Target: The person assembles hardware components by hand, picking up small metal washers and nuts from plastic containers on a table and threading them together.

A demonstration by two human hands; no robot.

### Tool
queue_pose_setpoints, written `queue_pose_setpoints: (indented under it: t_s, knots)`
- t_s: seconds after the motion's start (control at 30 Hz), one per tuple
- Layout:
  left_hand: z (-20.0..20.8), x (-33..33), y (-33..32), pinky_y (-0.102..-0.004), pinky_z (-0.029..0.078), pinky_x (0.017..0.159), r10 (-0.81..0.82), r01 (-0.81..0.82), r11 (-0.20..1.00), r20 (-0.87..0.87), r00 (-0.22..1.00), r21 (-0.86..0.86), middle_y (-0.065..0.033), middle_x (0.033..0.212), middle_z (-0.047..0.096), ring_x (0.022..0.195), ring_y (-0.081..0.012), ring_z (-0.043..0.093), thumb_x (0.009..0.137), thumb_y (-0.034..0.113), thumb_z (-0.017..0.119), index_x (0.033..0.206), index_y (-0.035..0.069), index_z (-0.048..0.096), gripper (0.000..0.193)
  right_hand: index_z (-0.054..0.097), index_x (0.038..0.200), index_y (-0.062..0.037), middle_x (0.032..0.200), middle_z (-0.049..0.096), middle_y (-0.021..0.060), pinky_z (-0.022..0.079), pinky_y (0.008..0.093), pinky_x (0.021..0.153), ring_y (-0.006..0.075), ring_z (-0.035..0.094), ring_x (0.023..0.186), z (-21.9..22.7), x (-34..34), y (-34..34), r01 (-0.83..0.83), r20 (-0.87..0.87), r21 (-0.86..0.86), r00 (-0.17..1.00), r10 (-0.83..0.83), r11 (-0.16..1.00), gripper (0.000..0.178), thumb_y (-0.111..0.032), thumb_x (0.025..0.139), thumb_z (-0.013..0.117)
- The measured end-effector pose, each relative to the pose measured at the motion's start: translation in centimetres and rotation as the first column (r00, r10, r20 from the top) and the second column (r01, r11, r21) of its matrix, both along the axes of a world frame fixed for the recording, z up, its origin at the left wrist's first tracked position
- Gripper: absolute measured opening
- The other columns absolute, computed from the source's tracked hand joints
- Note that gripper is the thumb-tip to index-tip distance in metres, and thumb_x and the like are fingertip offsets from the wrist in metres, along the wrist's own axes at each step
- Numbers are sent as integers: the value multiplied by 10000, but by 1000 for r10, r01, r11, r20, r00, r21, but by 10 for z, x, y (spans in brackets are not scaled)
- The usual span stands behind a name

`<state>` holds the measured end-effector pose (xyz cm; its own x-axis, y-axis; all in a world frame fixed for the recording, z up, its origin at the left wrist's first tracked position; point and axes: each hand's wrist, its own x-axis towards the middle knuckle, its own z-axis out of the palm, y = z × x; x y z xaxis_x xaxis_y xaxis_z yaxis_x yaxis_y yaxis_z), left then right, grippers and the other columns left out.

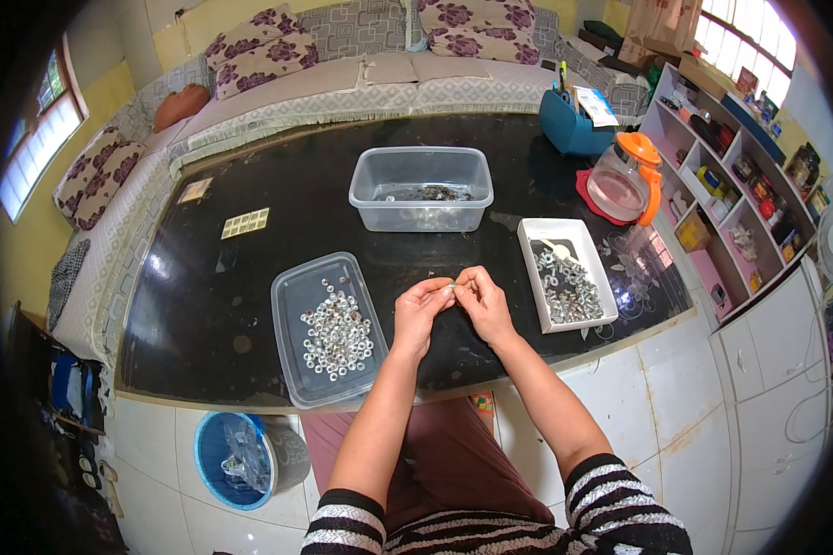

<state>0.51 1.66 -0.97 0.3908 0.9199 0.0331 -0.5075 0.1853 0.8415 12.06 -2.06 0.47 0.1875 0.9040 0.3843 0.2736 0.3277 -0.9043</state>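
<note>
My left hand (418, 316) and my right hand (487, 307) meet over the near middle of the black table. Thumbs and fingers of both are closed in a pinch around one small thing, mostly hidden by the fingertips and too small to name. Beside my left hand lies a clear plastic lid (296, 289) with many loose metal nuts (338, 338) on it. A white box (531, 270) to the right of my right hand holds a pile of metal bolts and nuts (572, 291). Beyond both hands stands a clear plastic tub (416, 218) with small dark pieces (441, 193) inside.
At the far right of the table (250, 319) are a glass jug (617, 190) with an orange lid and a blue holder (569, 128). A gold sheet (245, 224) lies far left. A blue bin (215, 492) stands on the floor; shelves (722, 222) line the right.
</note>
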Motion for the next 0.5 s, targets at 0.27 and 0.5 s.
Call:
queue_pose_setpoints:
  t_s: [0.27,0.5]
  knots:
    - [0,1,-2,-201,451,657,-56,57,996,-7,998,73,-68,791,581,699,-101,552,735,33,564,886,-19,556,160,438,728,-17,566,494,58,371,239,449,115,487,494,-3,3,1,-28,-18,-64,999,27,998,179,-174,812,445]
    - [1,1,-2,-202,449,650,-41,45,995,-45,998,84,-66,785,581,701,-99,550,736,26,560,884,-19,556,156,451,693,-12,535,490,46,365,228,447,94,474,485,-2,2,2,2,-53,-180,999,-12,984,222,-197,816,447]
